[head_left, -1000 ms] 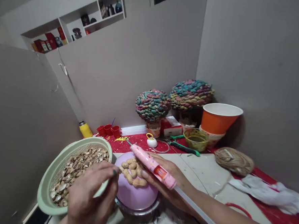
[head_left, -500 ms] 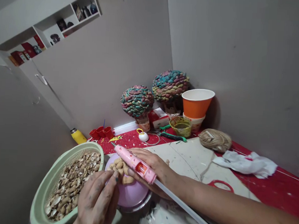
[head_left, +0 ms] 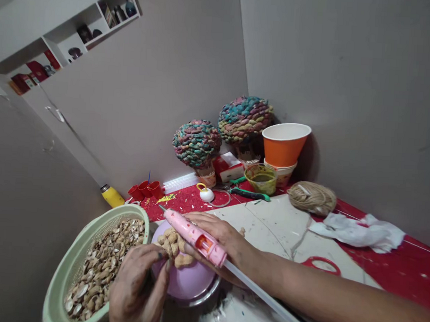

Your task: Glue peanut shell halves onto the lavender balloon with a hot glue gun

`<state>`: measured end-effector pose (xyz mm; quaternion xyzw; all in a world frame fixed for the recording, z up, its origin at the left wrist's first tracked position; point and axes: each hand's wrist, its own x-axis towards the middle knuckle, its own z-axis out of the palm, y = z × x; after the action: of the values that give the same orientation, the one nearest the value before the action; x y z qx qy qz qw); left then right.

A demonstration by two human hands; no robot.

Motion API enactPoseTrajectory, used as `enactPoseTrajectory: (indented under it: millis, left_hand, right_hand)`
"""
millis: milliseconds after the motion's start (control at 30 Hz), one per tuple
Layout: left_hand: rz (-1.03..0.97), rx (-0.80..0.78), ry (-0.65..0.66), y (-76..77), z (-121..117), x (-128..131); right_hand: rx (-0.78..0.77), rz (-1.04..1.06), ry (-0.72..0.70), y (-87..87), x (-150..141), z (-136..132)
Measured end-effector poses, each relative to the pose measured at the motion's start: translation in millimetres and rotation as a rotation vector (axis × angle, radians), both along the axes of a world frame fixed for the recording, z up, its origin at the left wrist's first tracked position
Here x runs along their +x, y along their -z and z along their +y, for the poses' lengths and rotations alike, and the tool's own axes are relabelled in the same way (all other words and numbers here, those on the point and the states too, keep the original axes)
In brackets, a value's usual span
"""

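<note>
My right hand (head_left: pixel 220 240) grips a pink glue gun (head_left: pixel 195 236) with a long clear glue stick trailing from its back, the nozzle pointing up-left over a pink upturned bowl (head_left: pixel 189 281). Several peanut shells (head_left: pixel 173 248) sit stuck on the bowl's top. My left hand (head_left: pixel 139 290) is closed in a pinch at the bowl's left side, fingertips touching the shells; what it pinches is too small to make out. A green colander (head_left: pixel 66 273) full of peanut shells stands just left of it.
Behind on the red cloth are two multicoloured woven balls (head_left: pixel 197 142), an orange cup (head_left: pixel 284 143), a yellow-green bowl (head_left: pixel 260 178), a twine ball (head_left: pixel 312 197), pliers (head_left: pixel 249 194), red cups (head_left: pixel 145 191), a yellow bottle (head_left: pixel 112 196) and a white rag (head_left: pixel 356 232).
The camera view has swung right and lower. My left hand's fingers have curled tighter at the shells on the bowl. The glue gun stays held over the bowl.
</note>
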<state>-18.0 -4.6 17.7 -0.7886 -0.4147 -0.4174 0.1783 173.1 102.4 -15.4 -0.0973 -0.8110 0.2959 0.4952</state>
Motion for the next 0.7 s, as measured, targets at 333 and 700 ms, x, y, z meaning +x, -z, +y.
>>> enactPoseTrajectory:
  millis: [333, 700]
  left_hand:
    - [0.018, -0.041, -0.035, -4.5, 2.3, 1.4]
    - [0.092, -0.056, -0.141, -8.7, 2.2, 2.7]
  right_hand:
    - [0.028, 0.002, 0.017, 3.5, -2.2, 1.0]
    - [0.026, -0.009, -0.025, 0.0, -1.0, 0.5]
